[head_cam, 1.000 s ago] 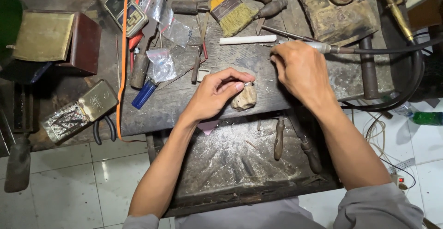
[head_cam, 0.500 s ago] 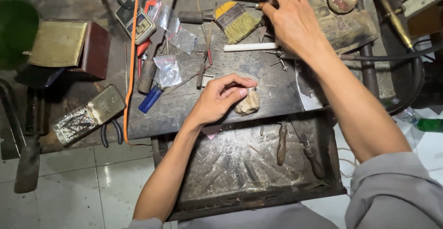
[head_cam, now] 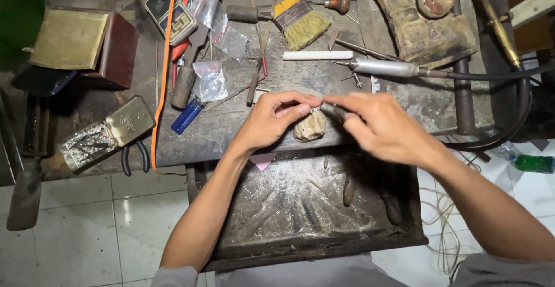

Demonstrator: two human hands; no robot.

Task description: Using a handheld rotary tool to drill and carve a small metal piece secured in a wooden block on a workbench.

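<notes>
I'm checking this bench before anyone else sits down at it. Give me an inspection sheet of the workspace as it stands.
Surface: worn dark wooden bench, with an open tray drawer dusted with filings below it.
Job's things: a small ring pinched over a tan block; a slim dark-handled tool points at it.
Clutter: yellow brush, white stick, plastic bags, blue-handled tool, pocket scale, metal tins.
Grips: left hand holds the ring; right hand holds the tool.
Cables: black hose from a metal handpiece; orange cord; thin wires on the floor.
Surroundings: white tiled floor; green bottle.
</notes>
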